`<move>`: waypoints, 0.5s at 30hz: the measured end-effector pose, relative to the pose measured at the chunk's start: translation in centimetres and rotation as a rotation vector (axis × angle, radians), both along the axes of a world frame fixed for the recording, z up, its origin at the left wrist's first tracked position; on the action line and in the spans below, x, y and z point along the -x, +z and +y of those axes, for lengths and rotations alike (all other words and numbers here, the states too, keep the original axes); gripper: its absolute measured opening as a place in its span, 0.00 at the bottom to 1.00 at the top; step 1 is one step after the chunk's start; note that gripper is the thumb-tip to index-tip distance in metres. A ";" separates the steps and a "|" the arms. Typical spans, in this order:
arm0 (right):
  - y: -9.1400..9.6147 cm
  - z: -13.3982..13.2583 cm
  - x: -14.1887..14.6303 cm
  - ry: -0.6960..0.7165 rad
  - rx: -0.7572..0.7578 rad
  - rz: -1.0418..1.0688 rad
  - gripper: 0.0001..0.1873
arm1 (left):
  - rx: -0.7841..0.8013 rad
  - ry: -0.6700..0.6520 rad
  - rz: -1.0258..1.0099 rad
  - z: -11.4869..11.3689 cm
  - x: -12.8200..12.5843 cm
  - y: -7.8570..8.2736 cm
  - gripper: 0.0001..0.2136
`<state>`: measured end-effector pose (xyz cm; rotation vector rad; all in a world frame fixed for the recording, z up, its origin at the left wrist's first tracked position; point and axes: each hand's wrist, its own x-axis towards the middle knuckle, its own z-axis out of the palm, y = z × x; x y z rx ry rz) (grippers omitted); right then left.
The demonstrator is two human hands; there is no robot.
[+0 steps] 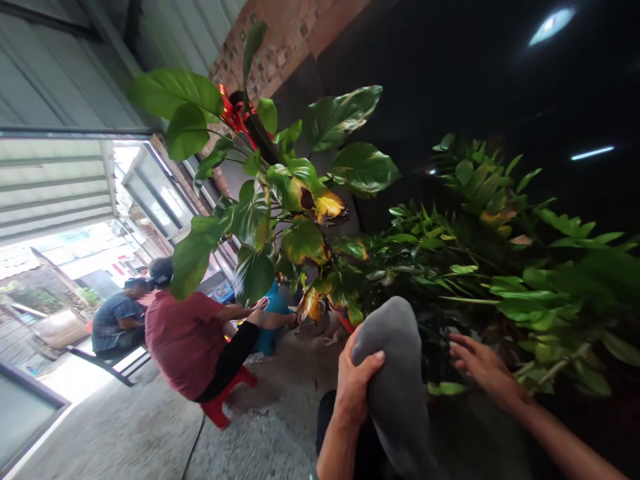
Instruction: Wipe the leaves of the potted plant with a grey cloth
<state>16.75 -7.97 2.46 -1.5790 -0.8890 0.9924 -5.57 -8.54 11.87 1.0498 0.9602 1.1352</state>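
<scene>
My left hand point(354, 380) is closed on a grey cloth point(395, 373), thumb over its upper fold, low in the middle of the view. To its right my right hand point(483, 365) is held with the fingers spread, reaching into the dark leaves of a low bushy plant point(505, 267). It holds nothing. A taller potted plant point(280, 200) with broad green and yellowing leaves rises behind the cloth.
A person in a red shirt point(187, 340) sits on a red plastic stool point(227, 397) at the left, another person in blue point(117, 320) beyond. Concrete floor point(125, 433) runs to an open doorway. A brick wall point(295, 40) and a red ribbon point(235, 113) are above.
</scene>
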 end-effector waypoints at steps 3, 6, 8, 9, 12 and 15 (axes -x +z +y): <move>1.7 -2.4 1.9 0.008 -0.043 0.198 0.30 | 0.068 0.137 -0.168 -0.8 -1.7 -1.4 0.32; 3.2 -5.3 5.2 0.162 -0.063 0.532 0.35 | 0.201 0.243 -0.304 -1.9 -3.4 -2.5 0.31; 3.7 -6.6 7.2 0.197 -0.049 0.558 0.33 | 0.320 0.288 -0.381 -2.5 -4.4 -3.2 0.27; 3.7 -7.0 8.0 0.187 -0.049 0.531 0.31 | 0.368 0.296 -0.419 -2.7 -4.7 -3.5 0.23; 3.6 -7.4 8.7 0.137 -0.075 0.453 0.29 | 0.466 0.257 -0.515 -3.0 -5.3 -4.4 0.14; 3.9 -7.5 8.2 0.097 -0.100 0.397 0.27 | 0.500 0.234 -0.503 -2.8 -5.5 -5.0 0.11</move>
